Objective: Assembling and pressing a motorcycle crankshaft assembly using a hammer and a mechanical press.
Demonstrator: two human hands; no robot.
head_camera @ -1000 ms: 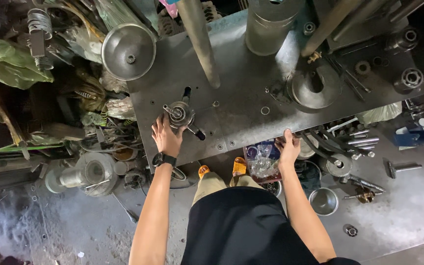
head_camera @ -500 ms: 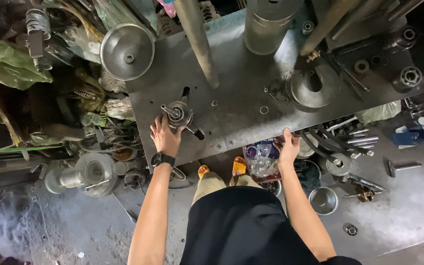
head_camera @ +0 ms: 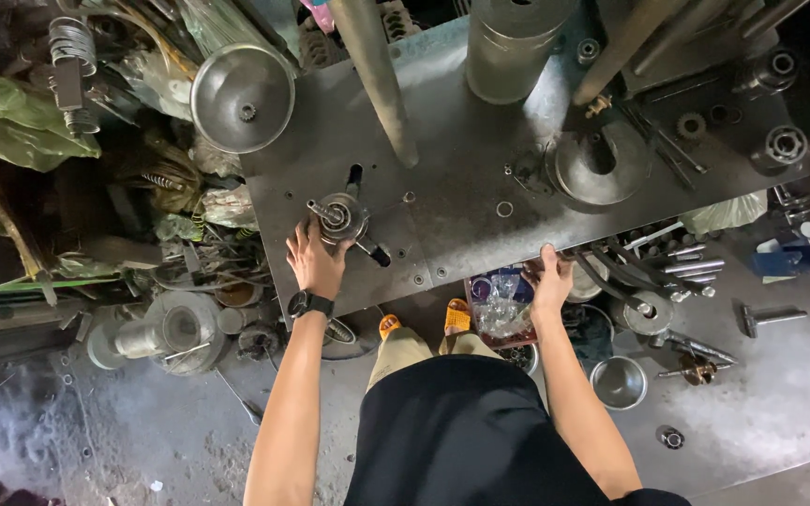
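Gripping a crankshaft assembly (head_camera: 341, 218) at centre-left of the steel surface (head_camera: 461, 187), left hand (head_camera: 316, 262) fingers curled around it | right hand (head_camera: 550, 278) fingers hooked over surface's lower edge, centre-right.

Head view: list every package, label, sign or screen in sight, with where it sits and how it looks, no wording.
Clear plastic bag: below the grey metal table's front edge, by the right hand; crumpled, see-through, small blue and pale pieces inside.
Pale plastic bag: under the table's right end; bunched, whitish green.
Wristwatch: on the left wrist, behind the left hand; black, face not readable.
No signs or readable labels seen.
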